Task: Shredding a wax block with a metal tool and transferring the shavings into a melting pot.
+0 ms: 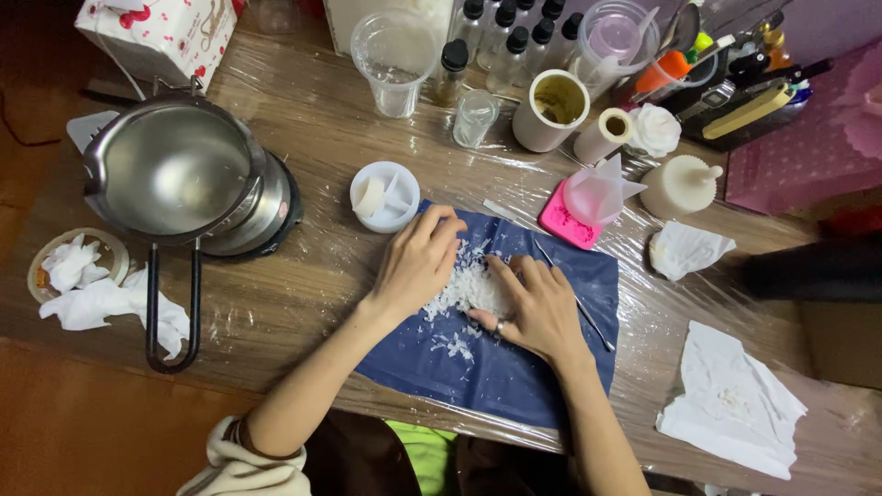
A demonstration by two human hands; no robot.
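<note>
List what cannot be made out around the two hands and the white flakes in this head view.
- How deep the pile of white flakes is: the left hand and right hand cover its sides.
- The palms and what lies under them: hidden by the hands' backs.
- The near edge of the blue sheet: hidden behind the forearms.
- What the small bottles hold: too small, cut off by the top edge.

Home craft table [303,119]: melting pot [175,170], moulds [680,184]
</note>
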